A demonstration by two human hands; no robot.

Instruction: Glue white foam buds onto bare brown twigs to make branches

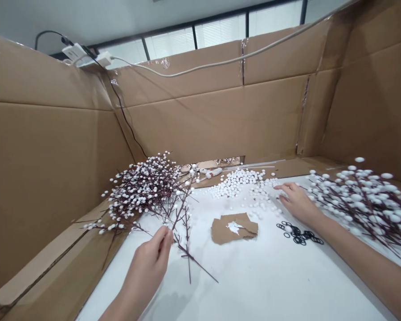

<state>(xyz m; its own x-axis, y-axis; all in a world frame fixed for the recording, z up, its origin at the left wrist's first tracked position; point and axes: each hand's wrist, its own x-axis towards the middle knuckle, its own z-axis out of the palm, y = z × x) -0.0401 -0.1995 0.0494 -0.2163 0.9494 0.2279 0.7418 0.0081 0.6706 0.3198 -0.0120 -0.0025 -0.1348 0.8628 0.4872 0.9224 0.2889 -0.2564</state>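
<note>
My left hand [149, 254] is closed in a pinch on a thin brown twig branch [178, 216], which slants up and right from my fingertips. Other bare forked stems lie on the table just right of that hand. My right hand [296, 203] reaches over the far right part of the table, thumb and forefinger apart. Its fingertips are at the right edge of a scattered pile of white foam balls [237, 182]. No ball shows clearly between those fingers. Near the middle, a torn cardboard piece [220, 229] carries a smear of white glue [234, 228].
Brown stems with white berries form a bundle [143, 187] at left and another [361, 196] at right. Black rings [299, 234] lie below my right forearm. A white-handled glue gun [211, 173] rests at the back. Cardboard walls [200, 120] surround the white table [254, 281].
</note>
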